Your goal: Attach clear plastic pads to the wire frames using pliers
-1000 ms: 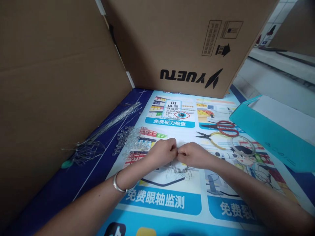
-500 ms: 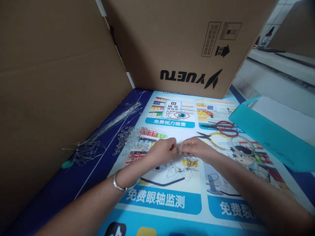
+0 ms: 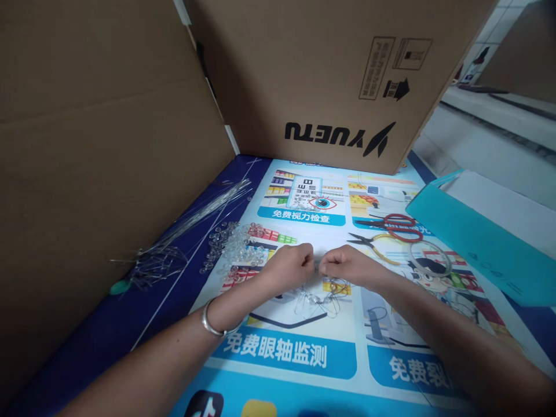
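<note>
My left hand (image 3: 292, 266) and my right hand (image 3: 347, 265) are both closed, knuckles up, a small gap apart above the printed sheet. Between and just below them is a beaded wire piece (image 3: 319, 299), with clear beads and thin looped wire ends. Its upper part runs up to the pinched fingers of both hands; the fingertips themselves are mostly hidden. A pile of clear beads (image 3: 238, 246) lies to the left of my left hand. Beyond my right hand are yellow-handled pliers (image 3: 376, 246) and red-handled scissors (image 3: 402, 227).
Cardboard panels (image 3: 339, 75) stand at the back and left. A bundle of thin wires (image 3: 204, 211) lies on the blue border at left, near a small green item (image 3: 120, 288). At right are a coil of wire (image 3: 430, 259) and a teal box (image 3: 486, 243).
My right hand has drawn slightly away from my left, widening the small gap, and its fingers are curled tighter. The view has shifted a little; the tools and beads lie as before.
</note>
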